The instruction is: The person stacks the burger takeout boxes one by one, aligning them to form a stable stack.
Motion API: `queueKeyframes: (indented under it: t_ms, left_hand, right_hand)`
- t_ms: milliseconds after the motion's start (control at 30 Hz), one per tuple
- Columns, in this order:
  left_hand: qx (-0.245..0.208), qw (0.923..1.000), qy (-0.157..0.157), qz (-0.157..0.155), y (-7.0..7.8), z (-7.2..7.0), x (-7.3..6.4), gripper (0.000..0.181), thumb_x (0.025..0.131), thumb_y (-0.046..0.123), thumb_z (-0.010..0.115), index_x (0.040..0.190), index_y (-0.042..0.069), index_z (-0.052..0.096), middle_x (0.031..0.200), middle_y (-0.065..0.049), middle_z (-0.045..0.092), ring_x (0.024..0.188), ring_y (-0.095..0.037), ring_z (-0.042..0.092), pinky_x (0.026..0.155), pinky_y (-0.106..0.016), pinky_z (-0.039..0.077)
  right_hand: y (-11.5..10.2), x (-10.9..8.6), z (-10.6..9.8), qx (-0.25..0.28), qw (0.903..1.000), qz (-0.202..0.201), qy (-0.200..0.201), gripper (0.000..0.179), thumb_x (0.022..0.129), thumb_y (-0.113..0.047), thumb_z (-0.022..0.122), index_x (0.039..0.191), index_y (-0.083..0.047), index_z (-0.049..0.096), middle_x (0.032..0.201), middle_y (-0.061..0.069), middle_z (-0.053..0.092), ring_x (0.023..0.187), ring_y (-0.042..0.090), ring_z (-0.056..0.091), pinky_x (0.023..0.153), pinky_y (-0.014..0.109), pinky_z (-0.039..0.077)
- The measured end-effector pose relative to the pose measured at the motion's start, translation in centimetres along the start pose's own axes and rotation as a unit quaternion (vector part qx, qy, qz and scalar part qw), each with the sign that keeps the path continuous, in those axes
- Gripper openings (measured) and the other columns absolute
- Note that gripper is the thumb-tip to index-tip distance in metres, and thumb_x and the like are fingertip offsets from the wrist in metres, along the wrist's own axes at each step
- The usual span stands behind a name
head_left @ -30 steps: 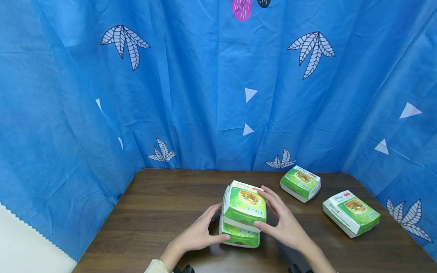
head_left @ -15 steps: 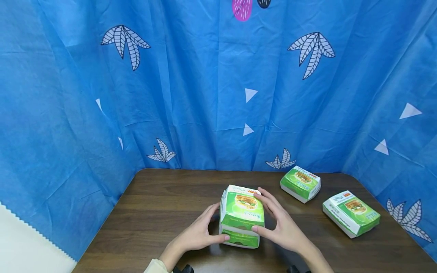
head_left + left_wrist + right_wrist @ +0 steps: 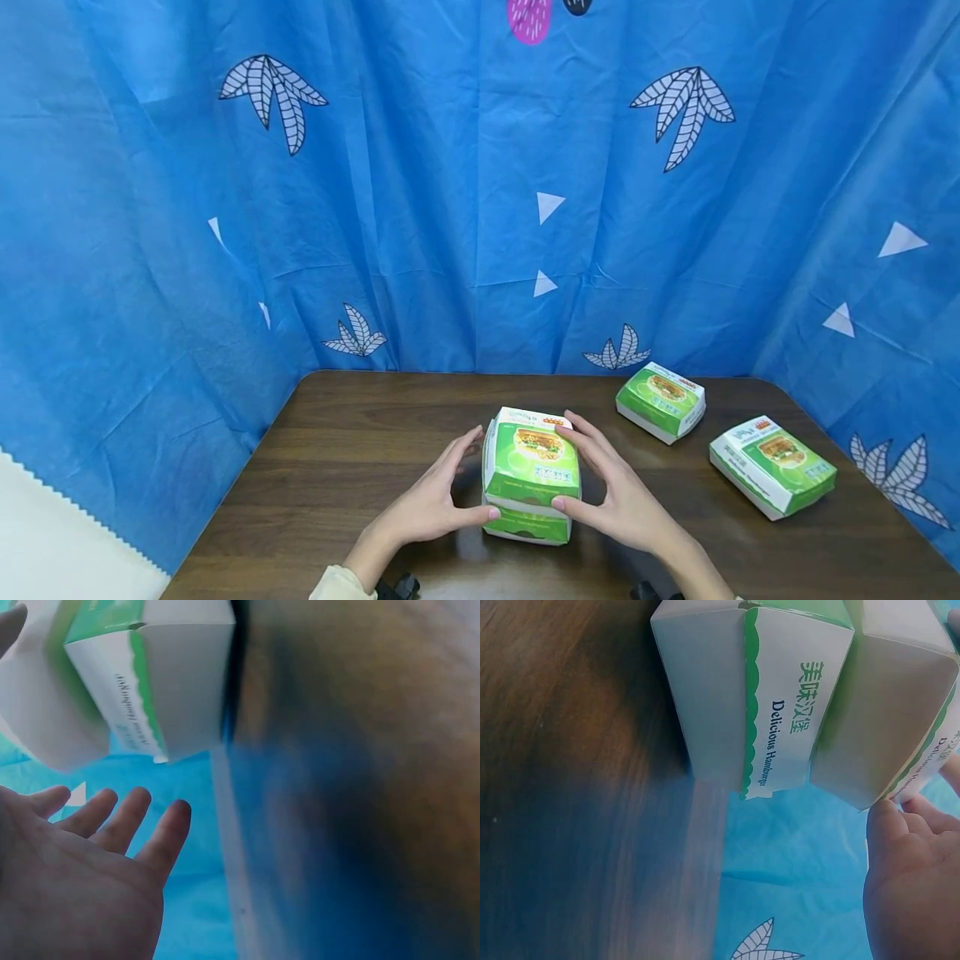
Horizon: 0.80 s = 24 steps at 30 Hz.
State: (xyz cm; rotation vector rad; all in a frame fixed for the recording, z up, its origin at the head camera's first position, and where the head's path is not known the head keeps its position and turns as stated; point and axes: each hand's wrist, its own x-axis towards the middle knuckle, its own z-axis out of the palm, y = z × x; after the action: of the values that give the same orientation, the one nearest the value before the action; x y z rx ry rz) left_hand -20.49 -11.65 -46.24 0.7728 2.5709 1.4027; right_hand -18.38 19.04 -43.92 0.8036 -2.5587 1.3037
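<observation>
My two hands at a stack of cartons on a dark brown wood-grain table (image 3: 360, 450); the upper green-and-white tapered cardboard burger box (image 3: 529, 462) lies on the lower green-and-white tapered cardboard burger box (image 3: 525, 525), the two roughly aligned, the lower one resting on the tabletop before me. My right hand (image 3: 622, 496) pinches the upper box at its right side, fingers on the top edge near the small red print, thumb at the front right corner; my left hand (image 3: 427, 507) is spread beside the stack, its fingers straight and apart from the cardboard in the left wrist view, its thumb at the front left edge, whether touching I cannot tell. The upper lid bears a printed burger on bright green; the side panels, seen from the right wrist, read "Delicious Hamburger" beneath green scalloped borders. To the right, well apart from the stack, lie two further boxes of the same pattern: a far green-and-white cardboard box (image 3: 660, 403), near the table's back edge, and a right-hand green-and-white cardboard box (image 3: 774, 467), turned at an angle; behind everything hangs a bright blue fabric curtain (image 3: 420, 183) printed with white leaves and triangles; a cream cloth sleeve (image 3: 342, 585) covers my left wrist.
</observation>
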Motion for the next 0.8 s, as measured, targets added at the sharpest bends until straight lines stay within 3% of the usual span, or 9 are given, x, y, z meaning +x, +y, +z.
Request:
queueKeyframes:
  t_ms: [267,600,800]
  left_hand:
    - [0.005,0.9999,0.01,0.003,1.6,-0.7,0.3,0.102,0.083,0.053,0.082,0.163,0.039,0.019,0.169,0.003,0.02,0.153,-0.029,0.027,0.115,-0.069,0.032]
    - [0.003,0.9995,0.003,0.03,3.7,-0.3,1.6,0.102,0.087,0.054,0.078,0.165,0.034,0.016,0.169,0.011,0.016,0.153,-0.018,0.024,0.12,-0.059,0.031]
    - [0.006,0.9997,0.01,0.022,4.3,-0.1,2.0,0.102,0.086,0.057,0.078,0.164,0.04,0.014,0.17,0.012,0.015,0.152,-0.02,0.027,0.117,-0.061,0.033]
  right_hand:
    - [-0.2,0.1,-0.1,-0.005,1.0,0.005,-0.004,0.08,0.088,-0.037,0.083,0.156,-0.029,0.042,0.169,0.001,0.024,0.15,0.033,0.036,0.113,0.027,0.039]
    - [-0.1,0.1,-0.1,-0.008,1.0,0.001,-0.004,0.08,0.089,-0.036,0.082,0.157,-0.028,0.041,0.169,0.001,0.024,0.15,0.034,0.035,0.113,0.026,0.038]
    - [-0.1,0.1,0.0,-0.001,1.0,0.005,-0.008,0.078,0.09,-0.036,0.082,0.156,-0.028,0.042,0.169,-0.002,0.024,0.151,0.034,0.035,0.114,0.025,0.037]
